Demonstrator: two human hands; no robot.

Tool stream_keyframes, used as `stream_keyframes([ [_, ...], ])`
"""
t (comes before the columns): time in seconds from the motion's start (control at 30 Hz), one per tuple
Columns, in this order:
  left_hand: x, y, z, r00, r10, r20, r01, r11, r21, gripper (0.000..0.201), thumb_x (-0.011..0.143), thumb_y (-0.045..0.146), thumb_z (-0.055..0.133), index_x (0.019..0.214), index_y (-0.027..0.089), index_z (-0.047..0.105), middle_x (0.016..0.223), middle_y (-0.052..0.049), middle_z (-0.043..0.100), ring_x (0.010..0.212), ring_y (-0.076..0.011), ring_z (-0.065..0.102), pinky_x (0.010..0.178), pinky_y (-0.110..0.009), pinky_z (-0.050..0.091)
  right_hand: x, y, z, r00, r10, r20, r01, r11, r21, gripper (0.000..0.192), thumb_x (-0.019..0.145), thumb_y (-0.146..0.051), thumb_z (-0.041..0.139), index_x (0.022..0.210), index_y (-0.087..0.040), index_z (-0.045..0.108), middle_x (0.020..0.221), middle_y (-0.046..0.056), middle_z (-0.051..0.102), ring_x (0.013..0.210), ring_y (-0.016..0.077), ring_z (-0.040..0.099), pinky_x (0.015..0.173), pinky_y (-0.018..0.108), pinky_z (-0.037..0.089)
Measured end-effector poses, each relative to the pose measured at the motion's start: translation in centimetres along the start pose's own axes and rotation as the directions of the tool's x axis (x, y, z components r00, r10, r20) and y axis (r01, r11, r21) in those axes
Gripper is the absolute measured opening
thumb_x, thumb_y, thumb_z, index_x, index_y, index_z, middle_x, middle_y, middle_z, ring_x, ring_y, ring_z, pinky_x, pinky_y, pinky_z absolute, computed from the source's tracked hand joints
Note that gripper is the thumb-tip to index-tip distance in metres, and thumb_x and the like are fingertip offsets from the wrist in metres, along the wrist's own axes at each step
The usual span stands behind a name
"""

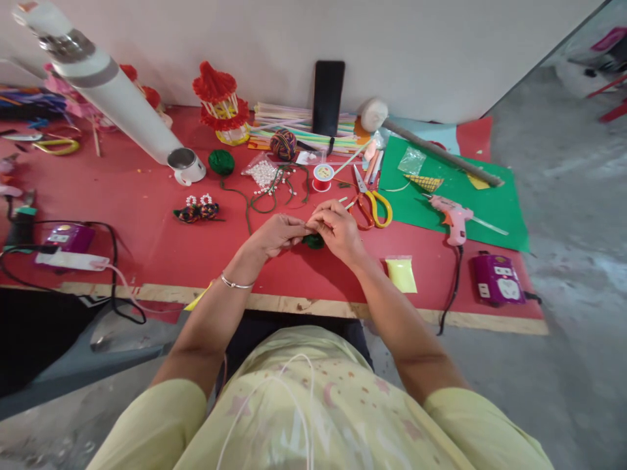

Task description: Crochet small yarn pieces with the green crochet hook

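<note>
My left hand [281, 234] and my right hand [337, 228] meet over the red table near its front edge, fingertips pinched together. Both are closed on green yarn, and a dark green yarn bundle [313, 241] shows just below the fingers; its finer parts are hidden. From a ball of green yarn [221, 162], a strand runs down toward my left hand. Scissors [367, 199] with orange and yellow handles lie just beyond my right hand. A red thread spool [322, 176] stands past my fingertips, with white beads [264, 173] spilling from a clear bag to its left.
A pink glue gun [453, 219] lies on green sheet [499, 222] at right, its cord crossing the front edge near a purple power socket [498, 279]. A mug [187, 166], beaded yarn piece [198, 210], phone [328, 98] and yellow packet [401, 274] are around. A white post [117, 98] leans in at left.
</note>
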State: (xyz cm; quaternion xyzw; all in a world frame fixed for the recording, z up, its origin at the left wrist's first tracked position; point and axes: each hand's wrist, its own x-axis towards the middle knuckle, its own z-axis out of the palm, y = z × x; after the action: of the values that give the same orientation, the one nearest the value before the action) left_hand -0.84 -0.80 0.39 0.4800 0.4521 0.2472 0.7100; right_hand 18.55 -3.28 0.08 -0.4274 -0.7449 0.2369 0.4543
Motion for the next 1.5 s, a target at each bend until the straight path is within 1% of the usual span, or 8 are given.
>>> stream_keyframes([
  [0.23, 0.6, -1.0, 0.3, 0.975, 0.187, -0.122, -0.165, 0.971, 0.173, 0.026, 0.067, 0.036, 0.083, 0.078, 0.013, 0.081, 0.055, 0.001, 0.061, 0.051, -0.0081, 0.047, 0.051, -0.023, 0.03, 0.1, 0.1, 0.3, 0.995, 0.098, 0.019, -0.099, 0.993, 0.065, 0.026, 0.098, -0.044, 0.064, 0.086, -0.022, 0.073, 0.095, 0.005, 0.069, 0.09, 0.0185, 0.067, 0.082, 0.031, 0.052],
  [0.4, 0.8, -1.3, 1.0, 0.843, 0.505, -0.183, -0.36, 0.784, 0.505, 0.015, 0.077, 0.027, 0.069, 0.072, 0.015, 0.078, 0.066, -0.001, 0.062, 0.062, -0.012, 0.052, 0.06, -0.026, 0.036, -0.1, 1.0, 0.6, 0.966, 0.256, 0.024, -0.257, 0.964, 0.06, 0.025, 0.099, -0.042, 0.061, 0.09, -0.021, 0.072, 0.082, 0.002, 0.073, 0.075, 0.0165, 0.066, 0.073, 0.029, 0.05],
  [0.57, 0.4, -1.2, 1.4, 0.753, 0.646, -0.128, -0.313, 0.522, 0.793, 0.028, 0.091, 0.031, 0.059, 0.073, 0.02, 0.078, 0.067, -0.003, 0.059, 0.067, -0.0154, 0.052, 0.064, -0.028, 0.034, -0.2, 2.2, 1.4, 0.888, 0.451, 0.093, -0.46, 0.87, 0.177, 0.034, 0.096, -0.051, 0.058, 0.088, -0.021, 0.069, 0.076, 0.002, 0.073, 0.066, 0.0158, 0.065, 0.065, 0.028, 0.051],
  [0.77, 0.5, -1.6, 1.6, 0.715, 0.692, -0.103, -0.375, 0.504, 0.778, 0.02, 0.09, 0.029, 0.063, 0.083, 0.023, 0.081, 0.078, -0.006, 0.067, 0.076, -0.0177, 0.056, 0.072, -0.029, 0.039, 0.1, 2.3, 1.3, 0.891, 0.447, 0.085, -0.454, 0.88, 0.139, 0.041, 0.095, -0.056, 0.057, 0.08, -0.02, 0.069, 0.07, 0.001, 0.069, 0.066, 0.0145, 0.059, 0.063, 0.027, 0.044],
  [0.93, 1.3, -1.6, 1.6, 0.751, 0.624, -0.217, -0.363, 0.664, 0.654, 0.014, 0.081, 0.027, 0.066, 0.077, 0.018, 0.076, 0.068, -0.002, 0.062, 0.066, -0.0138, 0.052, 0.065, -0.027, 0.038, 0.1, 1.3, 0.9, 0.921, 0.389, -0.002, -0.385, 0.914, 0.128, 0.023, 0.094, -0.039, 0.059, 0.096, -0.02, 0.071, 0.088, 0.004, 0.074, 0.077, 0.0158, 0.065, 0.071, 0.028, 0.049],
  [1.1, 1.7, -1.2, 1.1, 0.868, 0.323, -0.377, -0.28, 0.946, 0.166, 0.022, 0.07, 0.036, 0.073, 0.074, 0.015, 0.07, 0.061, 0.002, 0.059, 0.053, -0.0086, 0.045, 0.053, -0.023, 0.033, 0.1, -0.3, 0.1, 0.978, 0.198, -0.061, -0.2, 0.979, -0.034, 0.011, 0.09, -0.03, 0.067, 0.095, -0.023, 0.073, 0.094, 0.005, 0.073, 0.088, 0.0186, 0.066, 0.079, 0.031, 0.051],
  [1.3, 1.3, -0.5, 1.1, 0.922, 0.169, -0.35, -0.183, 0.983, -0.009, 0.026, 0.067, 0.04, 0.077, 0.073, 0.016, 0.069, 0.051, 0.006, 0.049, 0.042, -0.005, 0.035, 0.042, -0.023, 0.019, -0.1, -0.5, 0.2, 0.979, 0.204, -0.022, -0.205, 0.957, -0.204, 0.014, 0.092, -0.03, 0.066, 0.097, -0.023, 0.078, 0.095, 0.006, 0.076, 0.089, 0.0203, 0.067, 0.079, 0.032, 0.05],
  [1.5, 1.0, -0.3, 1.2, 0.932, 0.207, -0.296, -0.194, 0.978, 0.075, 0.028, 0.073, 0.044, 0.074, 0.078, 0.017, 0.07, 0.057, 0.005, 0.052, 0.043, -0.0051, 0.037, 0.042, -0.022, 0.023, -0.2, -0.1, 0.2, 0.982, 0.189, -0.015, -0.187, 0.953, -0.237, 0.019, 0.095, -0.034, 0.064, 0.104, -0.025, 0.078, 0.097, 0.006, 0.079, 0.092, 0.0214, 0.068, 0.081, 0.033, 0.051],
])
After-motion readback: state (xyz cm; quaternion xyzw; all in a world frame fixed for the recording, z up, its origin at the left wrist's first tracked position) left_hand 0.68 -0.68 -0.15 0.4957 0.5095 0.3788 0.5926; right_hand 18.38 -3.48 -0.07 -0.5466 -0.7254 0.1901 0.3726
